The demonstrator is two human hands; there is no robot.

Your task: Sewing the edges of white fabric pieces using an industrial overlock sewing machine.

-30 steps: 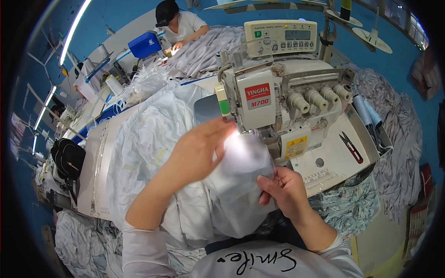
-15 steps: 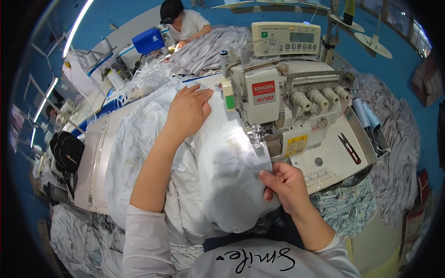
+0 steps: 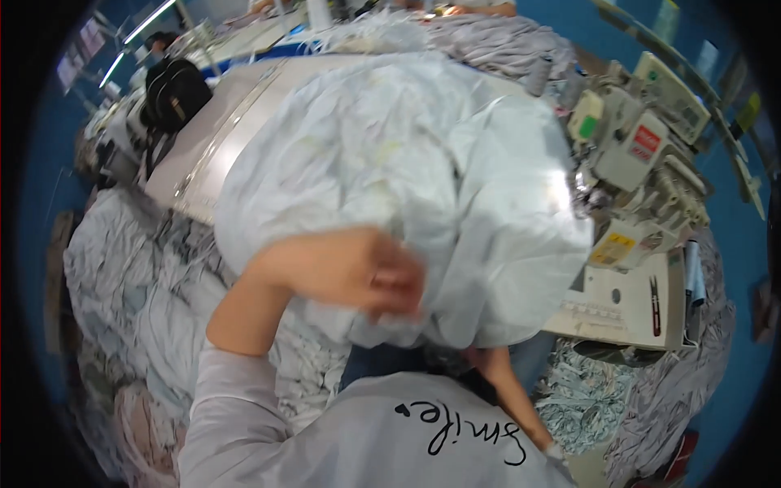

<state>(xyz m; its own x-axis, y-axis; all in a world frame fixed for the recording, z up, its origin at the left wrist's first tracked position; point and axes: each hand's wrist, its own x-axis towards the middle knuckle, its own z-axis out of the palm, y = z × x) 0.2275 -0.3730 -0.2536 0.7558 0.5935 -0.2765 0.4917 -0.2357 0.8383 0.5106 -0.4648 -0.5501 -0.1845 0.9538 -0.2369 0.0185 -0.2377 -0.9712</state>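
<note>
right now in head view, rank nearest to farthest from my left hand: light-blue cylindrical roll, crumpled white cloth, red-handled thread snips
1. White cloth: partly behind your left hand
2. Snips: right side
3. Light-blue roll: farther right, beyond snips

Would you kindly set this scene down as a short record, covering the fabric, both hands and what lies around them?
White fabric: bunched over the pale table, right edge at the sewing machine
Left hand: blurred, fingers curled, over the fabric; contact unclear
Right hand: mostly hidden at the fabric's lower edge; grip unclear
Snips: on the machine's pale work surface
Black bag: beside the table's left edge
Teal fabric heap: lower right, below the work surface
</note>
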